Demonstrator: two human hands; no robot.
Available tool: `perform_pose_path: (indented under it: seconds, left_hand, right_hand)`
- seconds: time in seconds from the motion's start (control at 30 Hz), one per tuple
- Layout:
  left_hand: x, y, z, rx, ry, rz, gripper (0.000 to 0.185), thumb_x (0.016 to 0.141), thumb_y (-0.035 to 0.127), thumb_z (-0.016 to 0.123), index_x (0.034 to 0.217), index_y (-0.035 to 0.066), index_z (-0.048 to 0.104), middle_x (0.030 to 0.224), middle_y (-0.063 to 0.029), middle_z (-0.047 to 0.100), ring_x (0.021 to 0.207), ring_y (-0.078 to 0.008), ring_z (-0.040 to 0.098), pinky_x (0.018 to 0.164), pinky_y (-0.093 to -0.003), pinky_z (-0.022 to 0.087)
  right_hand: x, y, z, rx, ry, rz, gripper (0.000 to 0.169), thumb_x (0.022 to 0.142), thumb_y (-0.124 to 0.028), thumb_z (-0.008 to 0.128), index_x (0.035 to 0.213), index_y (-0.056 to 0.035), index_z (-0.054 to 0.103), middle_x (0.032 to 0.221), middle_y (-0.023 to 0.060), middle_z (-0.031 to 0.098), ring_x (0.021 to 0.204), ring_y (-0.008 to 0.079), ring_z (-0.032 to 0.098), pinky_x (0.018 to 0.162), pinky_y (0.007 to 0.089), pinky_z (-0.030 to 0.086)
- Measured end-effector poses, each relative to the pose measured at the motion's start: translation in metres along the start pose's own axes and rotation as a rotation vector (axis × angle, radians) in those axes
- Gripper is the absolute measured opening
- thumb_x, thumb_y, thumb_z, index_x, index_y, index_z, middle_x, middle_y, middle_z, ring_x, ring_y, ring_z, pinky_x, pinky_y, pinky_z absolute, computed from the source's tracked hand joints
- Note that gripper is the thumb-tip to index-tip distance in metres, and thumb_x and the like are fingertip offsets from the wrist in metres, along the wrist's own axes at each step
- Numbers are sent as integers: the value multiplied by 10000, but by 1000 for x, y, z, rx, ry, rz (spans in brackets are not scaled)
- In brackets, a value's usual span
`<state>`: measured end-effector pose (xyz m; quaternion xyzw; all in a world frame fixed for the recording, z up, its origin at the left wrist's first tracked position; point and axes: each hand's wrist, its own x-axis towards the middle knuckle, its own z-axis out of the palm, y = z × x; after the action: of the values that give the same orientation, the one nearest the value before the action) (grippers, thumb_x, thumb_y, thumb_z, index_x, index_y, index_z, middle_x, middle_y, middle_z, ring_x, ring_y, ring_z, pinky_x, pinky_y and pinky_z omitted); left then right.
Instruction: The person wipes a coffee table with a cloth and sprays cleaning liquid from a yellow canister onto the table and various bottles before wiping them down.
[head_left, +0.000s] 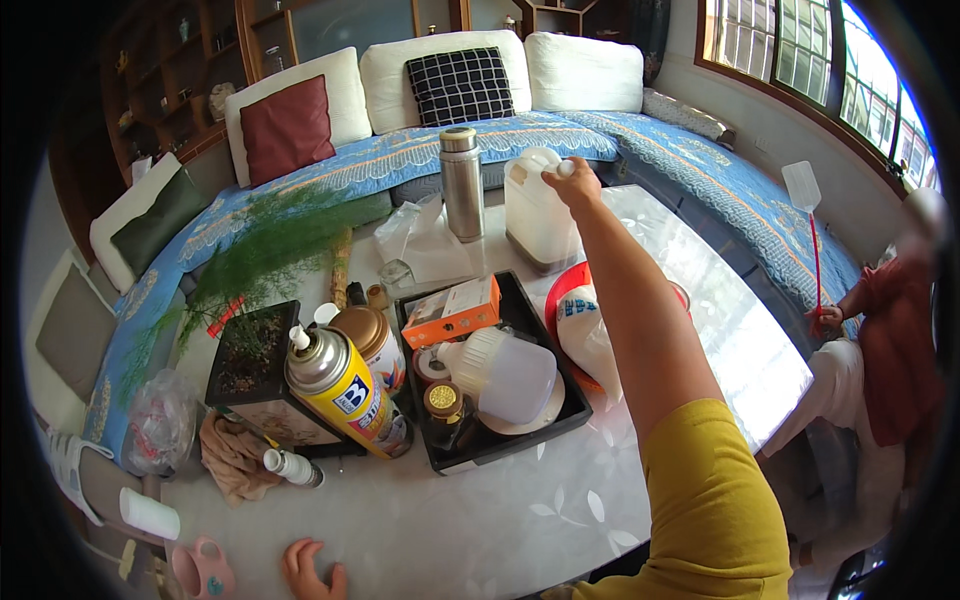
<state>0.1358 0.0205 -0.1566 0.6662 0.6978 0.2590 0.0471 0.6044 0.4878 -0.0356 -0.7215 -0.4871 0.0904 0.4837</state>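
My right hand (576, 184) reaches across the table to a translucent plastic jug (534, 217). Its fingers are closed at the white cap on the jug's top. Some dark matter shows at the jug's base, and my forearm covers part of its right side. A stainless steel thermos (463, 187) stands just left of the jug. Close in front is a red basin (553, 296) with a white printed plastic bag (585, 330) in it, partly hidden by my arm. At the near edge my left hand (311, 574) rests on the tabletop (420, 532), fingers apart, holding nothing.
A black tray (510, 454) holds an orange box (451, 309), a large light bulb (517, 375) and a gold-capped bottle (444, 405). Left stand a yellow spray can (349, 390) and a potted plant (251, 356). A pink mug (202, 570) lies near-left. A seated person holds a fly swatter (802, 187).
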Motion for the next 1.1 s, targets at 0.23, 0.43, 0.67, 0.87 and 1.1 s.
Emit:
perform_pose_path:
  seconds: [0.23, 0.43, 0.67, 0.87, 1.1]
  left_hand:
    - [3, 0, 0, 28, 24, 10, 433, 706, 183, 635, 1106, 52, 532, 1125, -174, 505, 1078, -357, 448, 937, -446, 341]
    - [1, -1, 0, 47, 24, 21, 430, 706, 184, 638, 1102, 51, 534, 1122, -174, 507, 1069, -358, 455, 926, -443, 351]
    - [-4, -1, -1, 29, 17, 24, 418, 722, 198, 641, 1101, 55, 538, 1110, -180, 509, 1050, -369, 465, 919, -439, 363]
    - [-7, -7, 3, -6, 44, 13, 391, 688, 144, 614, 1051, 33, 522, 1113, -155, 494, 1063, -337, 444, 930, -426, 330]
    - [-4, -18, 15, -8, 99, 69, 391, 674, 168, 639, 1029, 53, 521, 1100, -142, 491, 1061, -329, 433, 919, -432, 325]
  right_hand:
    - [-2, 3, 9, 140, 80, 118, 756, 558, -422, 753, 1204, -118, 502, 1228, 165, 462, 1115, 313, 478, 958, 379, 376]
    - [1, 8, 15, 125, 78, 76, 746, 562, -441, 744, 1187, -100, 523, 1206, 153, 487, 1114, 285, 481, 956, 389, 373]
    - [-14, -17, -22, 437, 324, -18, 604, 578, -388, 757, 1047, -36, 613, 960, 159, 632, 915, 281, 597, 824, 358, 456]
    - [-47, -75, -130, 761, 124, -223, 563, 655, -268, 771, 1091, 15, 554, 957, 117, 622, 871, 199, 603, 795, 309, 466]
    - [-176, -104, -283, 773, -272, -169, 616, 722, -261, 745, 1203, -10, 452, 1072, 137, 556, 1050, 237, 520, 812, 458, 467]
